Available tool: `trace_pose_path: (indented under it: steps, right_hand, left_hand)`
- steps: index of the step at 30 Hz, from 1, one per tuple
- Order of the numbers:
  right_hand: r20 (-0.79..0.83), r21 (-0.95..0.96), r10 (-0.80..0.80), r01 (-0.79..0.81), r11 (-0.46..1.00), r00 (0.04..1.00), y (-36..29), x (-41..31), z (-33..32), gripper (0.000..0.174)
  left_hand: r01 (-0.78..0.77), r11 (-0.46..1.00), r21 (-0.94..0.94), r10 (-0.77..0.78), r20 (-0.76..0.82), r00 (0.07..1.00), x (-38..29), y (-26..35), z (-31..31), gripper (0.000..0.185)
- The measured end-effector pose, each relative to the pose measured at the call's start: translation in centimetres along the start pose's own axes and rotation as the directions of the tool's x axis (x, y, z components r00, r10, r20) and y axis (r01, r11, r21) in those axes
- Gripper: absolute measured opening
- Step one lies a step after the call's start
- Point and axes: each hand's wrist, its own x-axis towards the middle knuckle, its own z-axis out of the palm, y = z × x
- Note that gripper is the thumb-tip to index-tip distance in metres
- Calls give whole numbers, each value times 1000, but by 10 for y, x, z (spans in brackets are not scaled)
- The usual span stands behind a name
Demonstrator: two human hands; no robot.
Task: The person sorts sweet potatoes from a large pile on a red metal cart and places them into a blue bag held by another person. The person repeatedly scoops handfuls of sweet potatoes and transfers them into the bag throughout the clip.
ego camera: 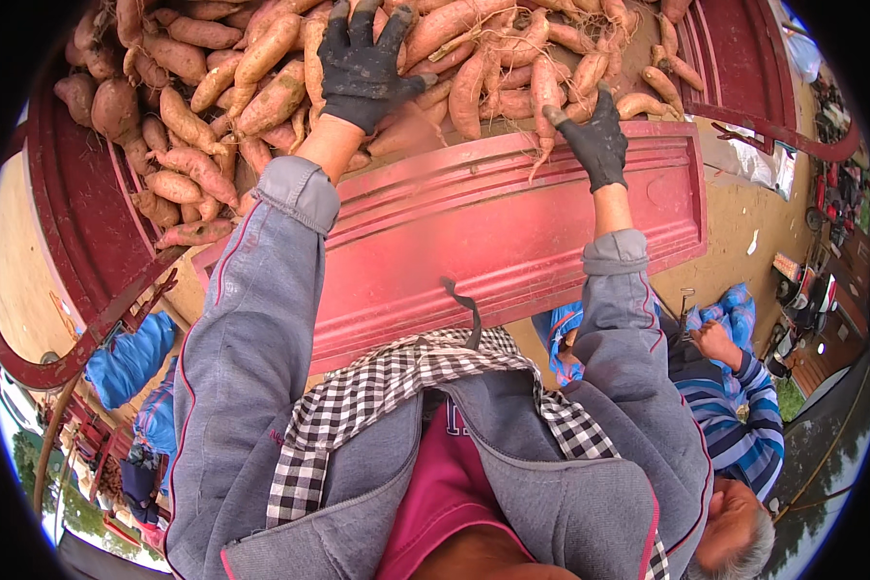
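Note:
My left hand [366, 69], in a soil-marked black glove, lies spread over a heap of reddish sweet potatoes [268, 98]. Its fingers are apart, and what lies beneath the palm is hidden. At the heap's near edge, my right hand [596, 141], also gloved in black, has thumb and fingers apart. Its thumb tip overlaps a long sweet potato [545, 94] with hairy roots that hangs over the edge of the lowered red metal tailgate [413, 239]. The fingertips are beside other sweet potatoes; contact there is unclear.
Red metal side panels [90, 188] flank the load bed. Below the tailgate at right, a person in a striped top [747, 413] is close to my right arm, near blue plastic bags [732, 312]. Another blue bag [132, 359] is at left. Parked motorbikes [805, 290] stand farther right.

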Motion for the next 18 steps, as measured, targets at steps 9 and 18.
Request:
trace_pose_path:
  steps: [9, 18]
  right_hand:
    - [-225, -96, 106, -130, 987, 969, -6, 14, 38, 89]
    - [-86, 469, 295, -223, 854, 952, 24, 141, 10, 99]
  left_hand:
    - [-126, 990, -66, 114, -164, 980, 9, -16, 22, 91]
    - [-133, 990, -55, 113, -272, 956, 45, -15, 39, 87]
